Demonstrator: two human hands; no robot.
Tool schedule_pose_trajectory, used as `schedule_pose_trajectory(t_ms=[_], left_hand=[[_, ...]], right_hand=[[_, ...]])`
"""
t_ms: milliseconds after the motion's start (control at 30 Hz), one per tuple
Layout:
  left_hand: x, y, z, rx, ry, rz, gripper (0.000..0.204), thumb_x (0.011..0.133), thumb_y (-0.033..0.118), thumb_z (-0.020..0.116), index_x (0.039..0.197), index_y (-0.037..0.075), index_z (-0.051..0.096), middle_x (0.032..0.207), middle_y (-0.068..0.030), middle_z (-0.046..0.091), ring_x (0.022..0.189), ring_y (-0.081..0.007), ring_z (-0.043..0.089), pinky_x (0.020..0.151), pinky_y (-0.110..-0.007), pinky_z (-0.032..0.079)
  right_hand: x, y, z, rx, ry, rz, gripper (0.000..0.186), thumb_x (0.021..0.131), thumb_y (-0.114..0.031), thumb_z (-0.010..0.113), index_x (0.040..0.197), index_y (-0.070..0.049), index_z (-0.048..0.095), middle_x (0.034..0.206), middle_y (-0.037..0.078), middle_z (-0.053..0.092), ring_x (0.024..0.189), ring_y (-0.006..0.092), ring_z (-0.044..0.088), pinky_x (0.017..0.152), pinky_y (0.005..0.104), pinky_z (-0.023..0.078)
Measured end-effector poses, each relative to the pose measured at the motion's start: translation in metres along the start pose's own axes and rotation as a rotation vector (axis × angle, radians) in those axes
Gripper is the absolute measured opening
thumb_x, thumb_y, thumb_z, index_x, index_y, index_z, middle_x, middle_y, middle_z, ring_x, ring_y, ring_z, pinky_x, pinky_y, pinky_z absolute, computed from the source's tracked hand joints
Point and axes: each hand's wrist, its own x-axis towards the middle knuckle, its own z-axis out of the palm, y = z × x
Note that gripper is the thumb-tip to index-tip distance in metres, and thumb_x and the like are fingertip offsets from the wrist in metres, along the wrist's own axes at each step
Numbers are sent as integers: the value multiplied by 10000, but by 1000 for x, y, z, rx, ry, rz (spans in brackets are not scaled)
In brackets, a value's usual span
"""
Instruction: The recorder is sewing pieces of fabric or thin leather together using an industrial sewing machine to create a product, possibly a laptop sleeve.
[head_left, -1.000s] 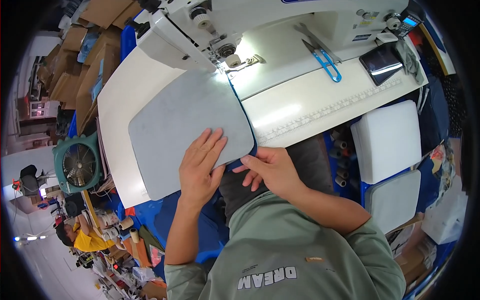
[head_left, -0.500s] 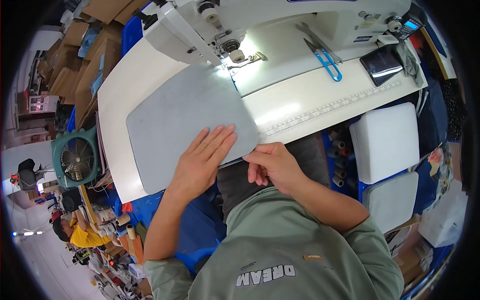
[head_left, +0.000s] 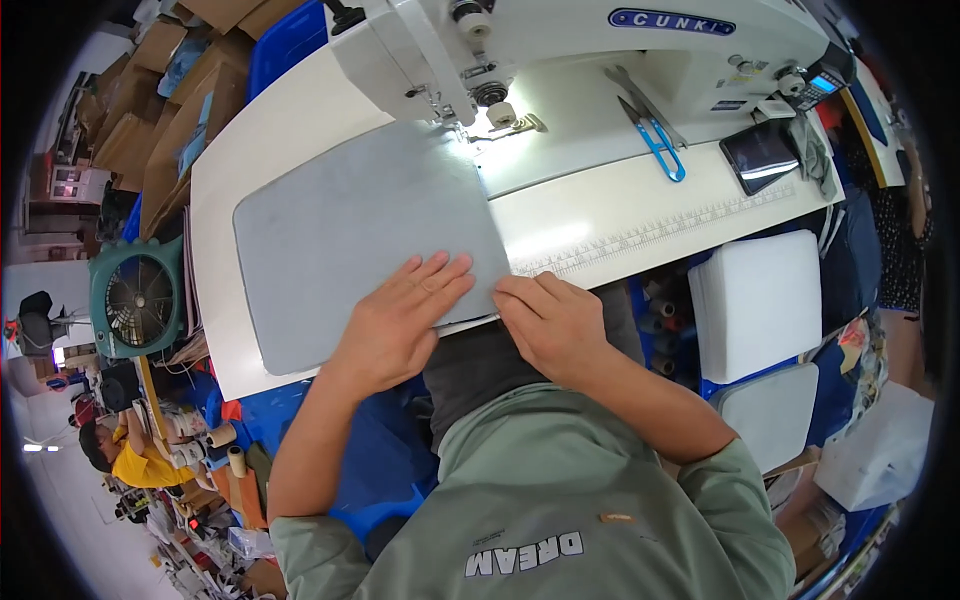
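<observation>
A grey pad with rounded corners (head_left: pixel 350 220) lies across the white sewing table. Its far right edge reaches under the lit needle area of the white sewing machine (head_left: pixel 410 60). My left hand (head_left: pixel 395 320) rests flat on the pad's near part, with the fingers stretched out. At the pad's near right corner, my right hand (head_left: pixel 555 325) pinches the edge between thumb and fingers. The underside of the pad is hidden.
Blue-handled thread snips (head_left: pixel 660 150), a metal wrench (head_left: pixel 650 100) and a dark phone (head_left: pixel 760 155) lie right of the needle. A clear ruler (head_left: pixel 650 230) runs along the table. White pads (head_left: pixel 760 300) are stacked at right. A green fan (head_left: pixel 135 300) stands at left.
My right thumb and fingers have closed in on the pad's corner, where the fingers hung curled below. The left hand stays flat on the pad. The whole view has shifted slightly.
</observation>
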Motion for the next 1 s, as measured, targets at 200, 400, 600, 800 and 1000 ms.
schedule_pose_trajectory(t_ms=[200,400,600,800,1000], left_hand=[[46,-65,-27,-953,499,-560,417,880,219,749,1267,62,740,1374,-204,668,1300,-372,599,1123,-456,466],[75,-12,41,189,477,-187,303,895,176,750,1160,29,743,1260,-161,684,1163,-347,629,1010,-438,519],[85,-8,47,169,523,-210,310,891,171,747,1174,45,731,1279,-125,696,1104,-324,669,887,-431,595],[98,-14,41,225,443,-237,305,900,166,735,1179,43,720,1301,-119,672,1088,-311,670,794,-427,622],[106,-27,37,235,438,-252,273,923,163,724,1166,39,727,1317,-135,654,1109,-317,669,765,-445,626]], right_hand=[[9,-2,0,50,42,-65,194,774,-71,741,958,-47,683,1067,29,659,922,201,639,753,332,533],[10,10,-6,88,-40,-113,195,774,-66,756,957,-48,690,1075,27,671,959,222,648,781,350,529],[19,17,-13,102,-69,-118,194,757,-67,784,932,-54,700,1059,35,688,942,218,656,766,355,531],[27,25,-8,100,-67,-112,181,746,-61,778,909,-52,699,1019,35,692,901,216,656,732,364,533],[50,38,1,110,-31,-129,130,750,-73,752,831,-73,650,931,25,650,840,220,633,705,367,524]])
